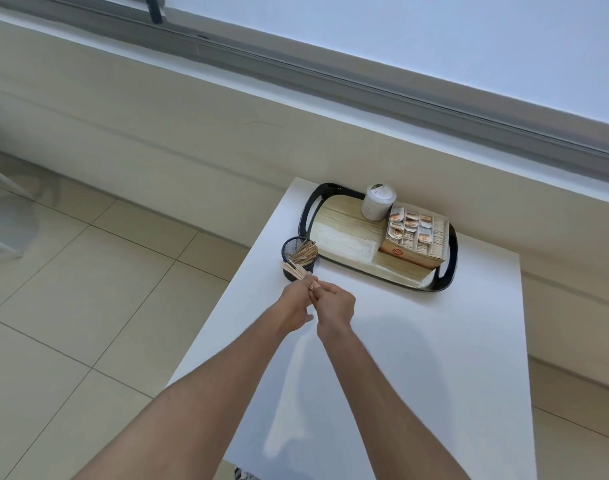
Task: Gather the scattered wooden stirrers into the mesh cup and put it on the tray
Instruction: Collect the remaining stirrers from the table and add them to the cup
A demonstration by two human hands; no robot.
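Observation:
A black mesh cup point(290, 248) stands on the white table point(417, 341), just left of the tray point(344, 233), and holds several wooden stirrers point(305, 253) leaning to the right. Just in front of the cup, my left hand point(296, 304) and my right hand point(334, 304) meet and together grip a bundle of wooden stirrers point(294, 268). The bundle's far ends fan out against the cup's near side. The near ends are hidden between my fingers.
The tray has a black rim with handles and a wood-pattern floor. On it stand a white lidded jar point(377, 201) and a cardboard box of sachets point(414, 242), filling its right half. The table's left edge drops to a tiled floor point(88, 289).

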